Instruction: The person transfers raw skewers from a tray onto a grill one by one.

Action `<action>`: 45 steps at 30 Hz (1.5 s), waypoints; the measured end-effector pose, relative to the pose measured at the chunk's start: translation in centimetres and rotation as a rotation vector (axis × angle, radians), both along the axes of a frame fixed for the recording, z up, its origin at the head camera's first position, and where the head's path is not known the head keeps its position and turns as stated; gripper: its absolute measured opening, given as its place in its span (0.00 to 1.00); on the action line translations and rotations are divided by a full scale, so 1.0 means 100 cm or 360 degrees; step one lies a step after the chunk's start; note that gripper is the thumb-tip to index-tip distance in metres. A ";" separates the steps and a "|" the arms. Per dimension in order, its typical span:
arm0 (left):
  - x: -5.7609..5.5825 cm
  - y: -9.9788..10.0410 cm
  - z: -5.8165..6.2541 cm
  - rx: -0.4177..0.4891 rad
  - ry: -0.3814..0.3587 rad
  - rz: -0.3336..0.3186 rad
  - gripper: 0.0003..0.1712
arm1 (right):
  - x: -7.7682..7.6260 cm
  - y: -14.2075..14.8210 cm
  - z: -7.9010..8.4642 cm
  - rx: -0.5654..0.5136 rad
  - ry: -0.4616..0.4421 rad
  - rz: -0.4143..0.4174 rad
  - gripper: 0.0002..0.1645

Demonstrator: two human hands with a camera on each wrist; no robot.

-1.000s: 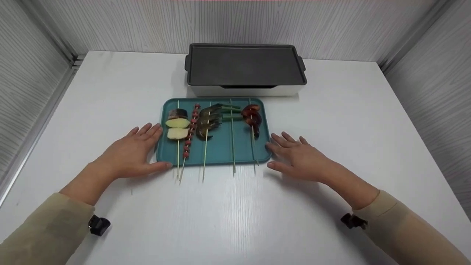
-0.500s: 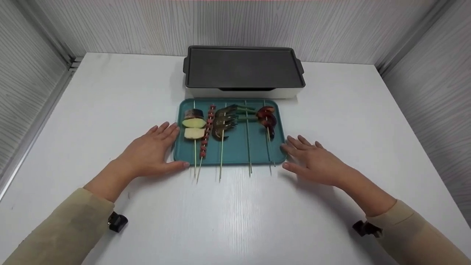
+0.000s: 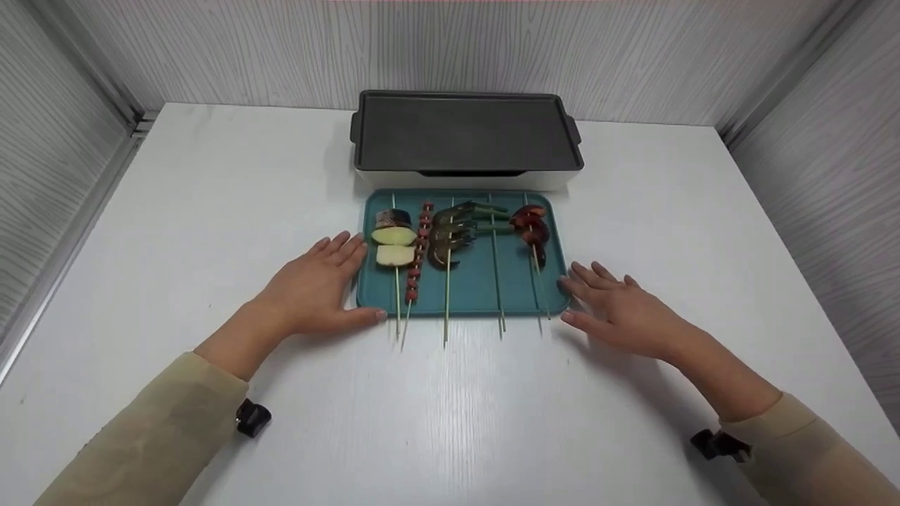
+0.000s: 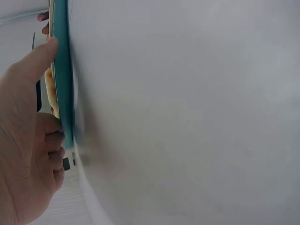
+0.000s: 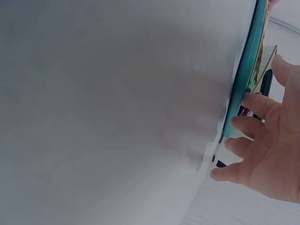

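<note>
A teal tray [image 3: 472, 289] lies on the white table, bearing several loaded skewers. From its left, one carries fish and pale slices [image 3: 395, 237], another small red pieces [image 3: 415, 270]. Shrimp [image 3: 450, 235] fill the middle skewer, with green stalks [image 3: 493, 228] beside it and glossy reddish-brown pieces [image 3: 532, 232] at the right. My left hand [image 3: 313, 288] has its fingers outstretched against the tray's left side, thumb at the near-left corner. Close to the right edge, my right hand [image 3: 622, 309] is spread, its fingertips [image 5: 247, 99] right at the rim.
Behind the tray stands a flat black griddle [image 3: 467, 133] on a white base, near the back wall. The skewers' bare stick ends [image 3: 446, 337] jut past the tray's front edge. Grey wood-grain panels [image 3: 450, 46] enclose the table.
The tray with its skewers has slid to the right along the table, both hands travelling with it. The griddle keeps its place.
</note>
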State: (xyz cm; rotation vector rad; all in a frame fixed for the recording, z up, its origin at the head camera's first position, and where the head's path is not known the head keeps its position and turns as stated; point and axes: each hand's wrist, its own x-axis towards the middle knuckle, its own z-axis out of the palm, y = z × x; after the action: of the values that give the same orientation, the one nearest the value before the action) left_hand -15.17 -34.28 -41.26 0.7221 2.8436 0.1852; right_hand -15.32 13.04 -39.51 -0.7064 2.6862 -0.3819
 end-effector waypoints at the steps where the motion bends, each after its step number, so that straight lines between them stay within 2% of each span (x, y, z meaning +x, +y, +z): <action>1: 0.000 0.001 0.000 -0.0005 0.0000 -0.0002 0.66 | 0.000 0.000 0.000 -0.0002 -0.0002 -0.0004 0.47; 9: -0.001 0.003 -0.002 -0.0010 -0.0013 -0.0008 0.66 | -0.001 -0.001 -0.001 -0.0022 -0.0031 -0.0066 0.47; 13: -0.002 0.004 -0.001 -0.0029 -0.0022 -0.0006 0.66 | -0.001 -0.005 0.001 -0.0091 -0.0016 -0.0107 0.44; 18: -0.003 0.005 0.001 -0.0018 -0.0022 -0.0023 0.66 | 0.001 -0.014 0.009 -0.0345 0.0056 -0.0263 0.38; 21: -0.003 0.005 0.003 -0.0004 -0.0022 -0.0030 0.66 | 0.001 -0.022 0.014 -0.0529 0.0021 -0.0414 0.34; 27: -0.002 0.005 0.004 -0.0009 -0.0024 -0.0034 0.65 | -0.002 -0.033 0.021 -0.0831 -0.0277 -0.0722 0.30; 33: -0.001 0.003 0.004 -0.0011 -0.0027 -0.0031 0.66 | -0.005 -0.041 0.020 -0.0916 -0.0667 -0.0909 0.36; 38: 0.000 0.002 0.003 0.0000 -0.0021 -0.0029 0.66 | -0.007 -0.045 0.016 -0.0964 -0.0875 -0.0980 0.38; 45: 0.000 0.000 0.002 -0.0007 -0.0024 -0.0018 0.66 | -0.009 -0.048 0.014 -0.1082 -0.1087 -0.0999 0.30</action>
State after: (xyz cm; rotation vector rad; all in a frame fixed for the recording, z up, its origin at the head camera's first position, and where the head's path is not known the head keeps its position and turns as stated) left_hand -15.17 -34.25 -41.04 0.7323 2.8241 0.1824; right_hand -16.22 8.24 -38.15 0.1606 2.0143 -1.4316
